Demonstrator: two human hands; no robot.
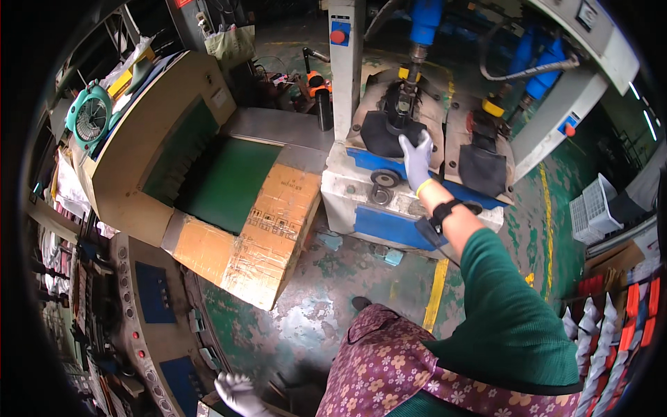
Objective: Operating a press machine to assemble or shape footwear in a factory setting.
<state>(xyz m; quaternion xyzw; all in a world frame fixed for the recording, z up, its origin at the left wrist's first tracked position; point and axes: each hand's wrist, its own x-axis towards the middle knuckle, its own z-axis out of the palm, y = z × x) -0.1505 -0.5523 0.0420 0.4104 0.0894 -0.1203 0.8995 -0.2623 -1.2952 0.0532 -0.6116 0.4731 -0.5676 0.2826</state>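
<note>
My right hand [417, 158], in a pale thin glove, reaches out to a press machine at the far right of centre. Its thumb and fingers are apart, at the edge of a dark grey flat piece [381, 135] that lies under the press head [401, 104]. Whether the fingertips touch that piece I cannot tell. Low in the view, my left hand [240, 395] is also gloved, its fingers spread and slightly bent, with nothing seen in them. A second dark piece [482, 169] lies at the neighbouring press station.
A beige tunnel machine with a green conveyor belt [233, 182] stands left, cardboard [267, 226] covering its near edge. A teal fan [92, 117] sits on it. Red buttons [338, 37] mark the press posts. White crates [595, 208] and racks of grey and red parts are at right.
</note>
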